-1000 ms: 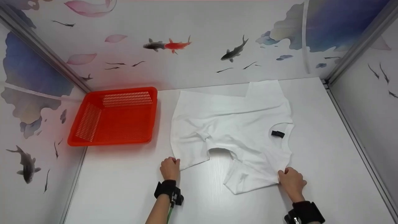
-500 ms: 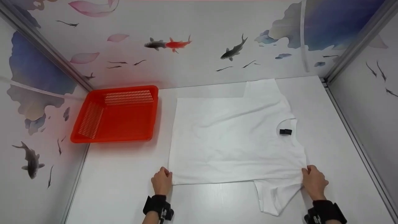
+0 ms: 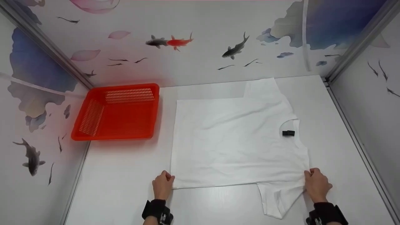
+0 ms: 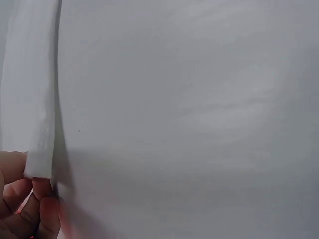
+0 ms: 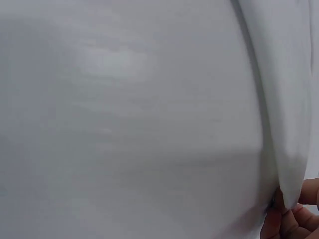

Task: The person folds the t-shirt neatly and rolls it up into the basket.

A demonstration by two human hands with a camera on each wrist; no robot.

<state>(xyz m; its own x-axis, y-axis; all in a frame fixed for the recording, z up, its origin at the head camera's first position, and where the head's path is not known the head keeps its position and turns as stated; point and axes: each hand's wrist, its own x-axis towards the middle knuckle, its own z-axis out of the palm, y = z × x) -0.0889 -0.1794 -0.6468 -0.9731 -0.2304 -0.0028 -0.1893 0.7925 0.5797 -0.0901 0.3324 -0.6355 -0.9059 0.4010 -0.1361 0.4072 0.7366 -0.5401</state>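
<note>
A white T-shirt (image 3: 225,140) lies spread sideways on the white table, its hem to the left and its neckline, with a black label (image 3: 288,133), to the right. My left hand (image 3: 163,185) pinches the near hem corner; in the left wrist view the thumb and fingers (image 4: 45,211) hold the cloth edge. At the near shoulder, my right hand (image 3: 317,185) pinches the fabric, and the right wrist view shows its fingers (image 5: 289,224) under the fold. The near sleeve (image 3: 278,198) hangs toward me, somewhat creased. The far sleeve (image 3: 261,87) reaches the table's back edge.
A red plastic basket (image 3: 153,125) with slotted sides stands at the back left of the table (image 3: 212,207), nothing in it. White panels printed with fish (image 3: 236,50) enclose the back and both sides. Each wrist wears a black strap (image 3: 156,211).
Both hands have drawn apart and toward me, pulling the bunched near side of the T-shirt out flat and straight. Over the last half second they have hardly moved.
</note>
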